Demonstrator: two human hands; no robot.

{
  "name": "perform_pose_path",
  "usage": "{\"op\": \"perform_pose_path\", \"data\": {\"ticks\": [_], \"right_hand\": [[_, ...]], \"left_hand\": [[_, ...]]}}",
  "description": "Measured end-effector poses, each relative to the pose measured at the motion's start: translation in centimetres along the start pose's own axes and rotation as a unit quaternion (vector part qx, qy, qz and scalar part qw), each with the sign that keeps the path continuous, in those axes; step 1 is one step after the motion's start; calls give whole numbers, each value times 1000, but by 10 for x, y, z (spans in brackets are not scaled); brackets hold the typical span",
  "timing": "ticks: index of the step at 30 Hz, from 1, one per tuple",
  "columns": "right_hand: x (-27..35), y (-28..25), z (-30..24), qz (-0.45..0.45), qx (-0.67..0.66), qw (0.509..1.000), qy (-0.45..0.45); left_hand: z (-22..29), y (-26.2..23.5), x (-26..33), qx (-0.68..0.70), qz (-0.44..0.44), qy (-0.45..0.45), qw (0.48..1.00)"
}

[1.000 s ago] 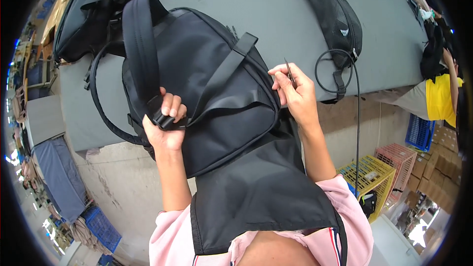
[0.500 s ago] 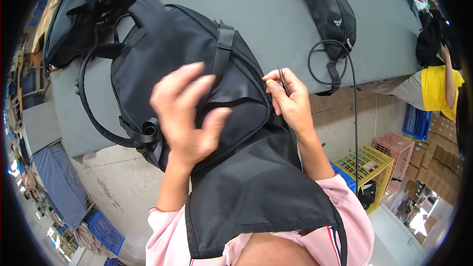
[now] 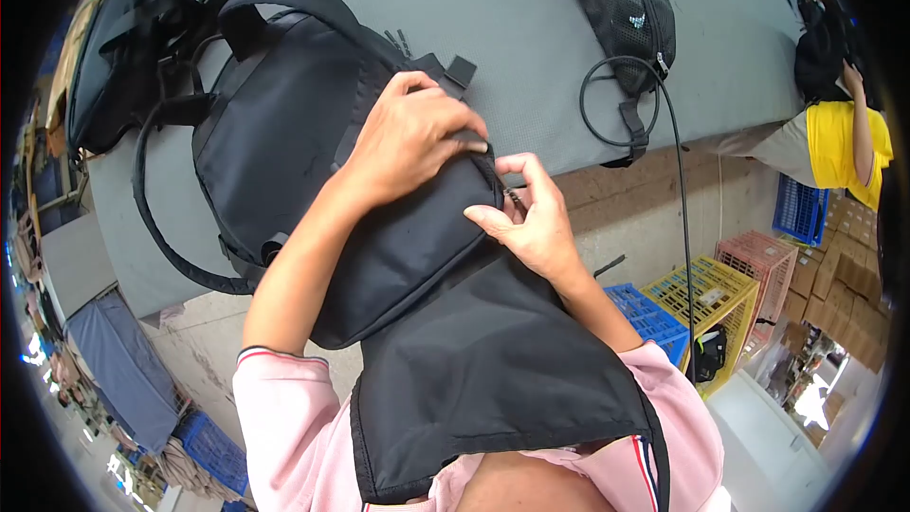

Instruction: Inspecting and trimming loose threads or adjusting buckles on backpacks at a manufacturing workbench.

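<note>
Backpack lies left of frame centre, slanting to lower right; my left fingers bend over its right edge, my right fingers half-open beside it, either's hold unclear.

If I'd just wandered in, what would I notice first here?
The large black backpack in the middle stands out, with the left hand and right hand at its right edge. Then come another person's bright yellow shirt at far right and the yellow crate at lower right.
</note>
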State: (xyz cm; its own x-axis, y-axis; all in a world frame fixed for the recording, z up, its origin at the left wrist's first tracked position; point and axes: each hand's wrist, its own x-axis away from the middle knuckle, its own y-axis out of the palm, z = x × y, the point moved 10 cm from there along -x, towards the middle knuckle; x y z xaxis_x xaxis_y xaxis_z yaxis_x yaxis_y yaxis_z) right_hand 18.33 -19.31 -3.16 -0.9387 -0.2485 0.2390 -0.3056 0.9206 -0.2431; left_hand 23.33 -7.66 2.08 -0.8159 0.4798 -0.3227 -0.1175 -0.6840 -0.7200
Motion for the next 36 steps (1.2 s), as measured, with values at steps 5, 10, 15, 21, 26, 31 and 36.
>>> {"op": "perform_pose_path", "data": {"ticks": [5,10,15,21,26,31,36], "right_hand": [[1,5,28,-16,-243,960,139],[1,10,51,-27,-321,929,180],[-1,9,56,-10,-315,934,170],[2,2,43,4,-308,940,145],[-4,1,46,-6,-292,946,141],[-21,-36,33,97,-331,938,37],[-45,-38,-30,80,-225,966,-101]], "left_hand": [[-32,30,-11,60,-103,-126,985],[-40,39,-9,85,-115,-163,976],[-42,32,-8,133,-70,-169,974],[-25,27,-18,93,-56,-95,990],[-18,11,-13,156,-18,-87,984],[9,-81,27,59,275,-81,956],[18,-149,113,-59,503,-144,850]]}}
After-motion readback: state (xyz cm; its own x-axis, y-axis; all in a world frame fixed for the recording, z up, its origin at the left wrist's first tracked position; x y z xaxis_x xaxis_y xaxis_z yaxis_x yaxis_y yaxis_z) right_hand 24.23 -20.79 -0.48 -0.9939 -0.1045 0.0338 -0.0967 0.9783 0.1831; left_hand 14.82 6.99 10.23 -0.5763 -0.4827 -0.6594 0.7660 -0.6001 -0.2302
